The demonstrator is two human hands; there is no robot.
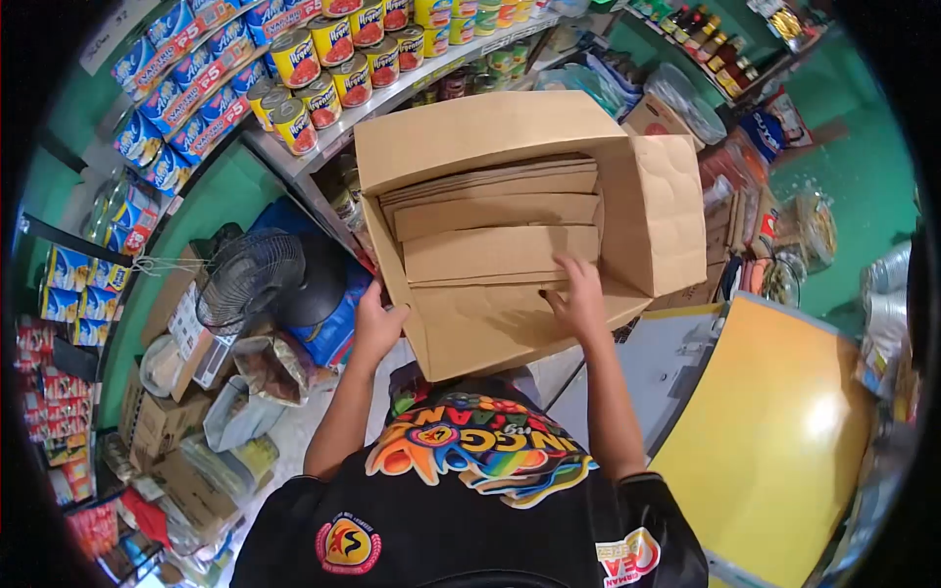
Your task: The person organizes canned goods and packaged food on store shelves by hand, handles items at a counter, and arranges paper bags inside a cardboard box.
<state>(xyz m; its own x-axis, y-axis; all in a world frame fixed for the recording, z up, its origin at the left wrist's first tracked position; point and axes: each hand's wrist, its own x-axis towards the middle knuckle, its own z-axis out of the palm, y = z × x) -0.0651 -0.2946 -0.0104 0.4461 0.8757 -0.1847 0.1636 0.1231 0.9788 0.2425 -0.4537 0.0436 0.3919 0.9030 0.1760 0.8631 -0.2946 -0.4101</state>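
A large open cardboard box [490, 338] is in front of me, its flaps spread outward. Folded cardboard pieces [500, 253] lie inside it in layers. My left hand [377, 323] grips the box's left edge, thumb over the rim and fingers against the outer side. Inside the box, toward its near right part, my right hand [580, 299] reaches in with its fingers apart, close to the lower edge of the cardboard pieces. Nothing shows between those fingers.
Shelves with stacked cans [353, 80] run behind the box. At the left are a black fan [257, 279] and a blue bag [343, 318]. A yellow-topped surface [765, 441] stands at the right. Cartons [162, 421] and bags lie at the lower left.
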